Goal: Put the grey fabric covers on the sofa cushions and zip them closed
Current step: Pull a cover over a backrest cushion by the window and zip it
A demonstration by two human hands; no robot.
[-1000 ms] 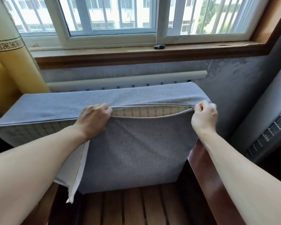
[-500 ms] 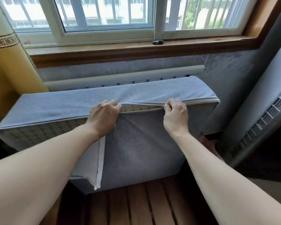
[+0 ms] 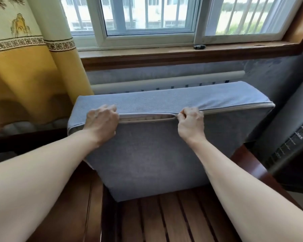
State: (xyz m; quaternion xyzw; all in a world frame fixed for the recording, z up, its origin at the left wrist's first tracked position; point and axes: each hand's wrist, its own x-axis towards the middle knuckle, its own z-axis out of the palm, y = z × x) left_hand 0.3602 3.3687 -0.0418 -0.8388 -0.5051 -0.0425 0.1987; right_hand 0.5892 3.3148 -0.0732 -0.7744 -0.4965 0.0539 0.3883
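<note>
Grey cover (image 3: 147, 154) may be snagged by the zipper pull pinched in the right hand (image 3: 191, 121) (left hand (image 3: 101, 121) grips the seam) if slackened.

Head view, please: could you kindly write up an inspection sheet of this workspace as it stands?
Surface: brown slatted wooden seat, cushion standing on it.
Job's things: grey fabric cover on the cushion; pale zip closed right of the right hand, open between the hands, filling showing.
Clutter: small black object on the wooden windowsill.
Grippers: left hand grips the cover at the opening; right hand pinches at the zip.
Cables: nothing seen.
Surroundings: white-framed window, yellow patterned curtain.
</note>
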